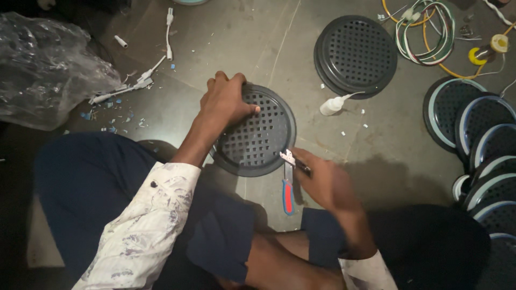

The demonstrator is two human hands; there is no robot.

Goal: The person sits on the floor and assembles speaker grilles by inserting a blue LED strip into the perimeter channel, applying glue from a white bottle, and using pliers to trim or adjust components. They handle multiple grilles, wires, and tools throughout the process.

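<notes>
On floor between knees: perforated round grille [257, 134], left hand [226, 102] pressing flat on it, fingers spread. Right hand [325, 182] pinching pliers [288, 185] at rim (blurred). Finished-looking stacks [484, 145] alongside; this one mid-work, I judge.

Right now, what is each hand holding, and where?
Left hand presses on the perforated round grille near its upper-left rim. Right hand is blurred; its grip cannot be told.

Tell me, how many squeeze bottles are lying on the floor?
1. The small white squeeze bottle lies on the floor between the perforated disc under the left hand and the stacked discs. Others may be hidden.
</notes>
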